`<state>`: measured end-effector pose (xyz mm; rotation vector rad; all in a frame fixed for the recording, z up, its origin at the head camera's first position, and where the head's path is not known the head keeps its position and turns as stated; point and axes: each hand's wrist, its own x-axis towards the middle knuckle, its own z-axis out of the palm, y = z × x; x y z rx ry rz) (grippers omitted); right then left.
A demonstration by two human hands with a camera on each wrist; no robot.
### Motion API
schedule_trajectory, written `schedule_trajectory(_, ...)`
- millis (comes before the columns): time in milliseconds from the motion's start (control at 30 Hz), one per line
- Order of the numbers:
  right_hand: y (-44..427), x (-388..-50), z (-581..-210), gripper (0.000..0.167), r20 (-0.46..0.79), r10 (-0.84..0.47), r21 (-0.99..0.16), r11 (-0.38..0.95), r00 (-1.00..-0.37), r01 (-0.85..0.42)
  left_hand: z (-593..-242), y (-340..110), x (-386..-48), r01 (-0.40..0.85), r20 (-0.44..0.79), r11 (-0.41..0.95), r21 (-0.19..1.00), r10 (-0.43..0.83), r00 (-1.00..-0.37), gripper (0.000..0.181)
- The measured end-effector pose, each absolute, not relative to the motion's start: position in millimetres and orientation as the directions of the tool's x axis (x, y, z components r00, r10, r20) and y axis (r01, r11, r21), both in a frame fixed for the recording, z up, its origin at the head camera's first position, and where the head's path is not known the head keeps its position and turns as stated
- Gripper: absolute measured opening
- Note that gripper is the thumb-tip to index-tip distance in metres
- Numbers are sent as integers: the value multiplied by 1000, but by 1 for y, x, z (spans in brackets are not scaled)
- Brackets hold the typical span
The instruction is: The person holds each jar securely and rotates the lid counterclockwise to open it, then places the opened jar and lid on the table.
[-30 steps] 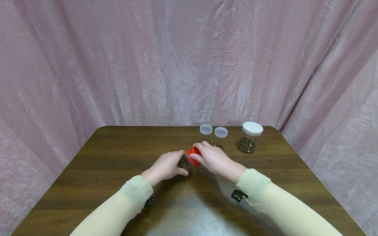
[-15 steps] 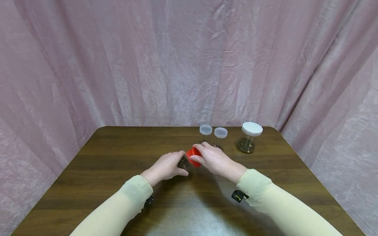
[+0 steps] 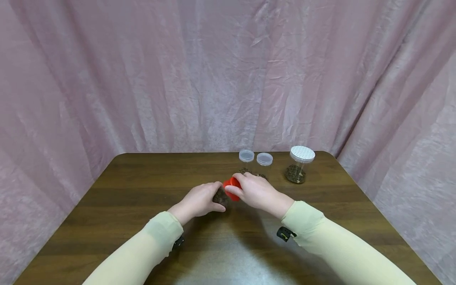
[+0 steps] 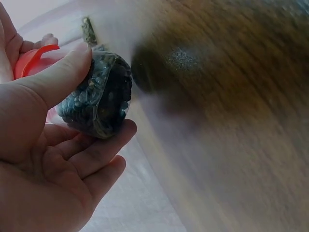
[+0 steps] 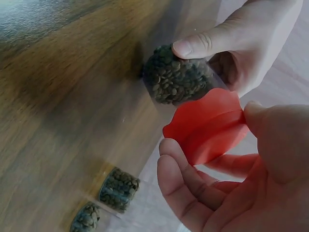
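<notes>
My left hand [image 3: 200,201] holds a clear jar [image 5: 176,79] of dark seeds or beans, with thumb and fingers around its side. In the left wrist view the base of this jar shows filled with dark grains; whether it touches the table cannot be told. My right hand [image 3: 259,193] pinches a thin red cup-shaped piece [image 5: 207,128] with a wavy edge between thumb and fingers. The red piece sits right at the upper part of the jar, just right of my left hand. Its far side and the jar's mouth are hidden.
Two small clear-lidded jars [image 3: 246,156] [image 3: 265,159] with dark contents stand behind my right hand. A larger jar [image 3: 300,164] with a white patterned lid stands farther right. The brown wooden table [image 3: 142,190] ends at a pink curtain [image 3: 213,79].
Both hands keep their grips, with hardly any movement between them. The whole head view has shifted slightly, so things appear a little farther left.
</notes>
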<state>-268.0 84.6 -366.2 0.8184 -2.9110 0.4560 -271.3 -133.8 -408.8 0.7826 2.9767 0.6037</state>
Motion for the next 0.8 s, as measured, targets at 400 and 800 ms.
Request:
schedule_trajectory(400, 83, -271, -364, 37, 123, -494, -280, 814, -860, -508, -407, -134, -273, 485, 97, 792, 372, 486, -868, 53)
schedule_trajectory(800, 85, -272, -364, 36, 88, -512, -304, 803, -854, -513, -407, -133, -271, 480, 95, 803, 353, 480, -872, 54)
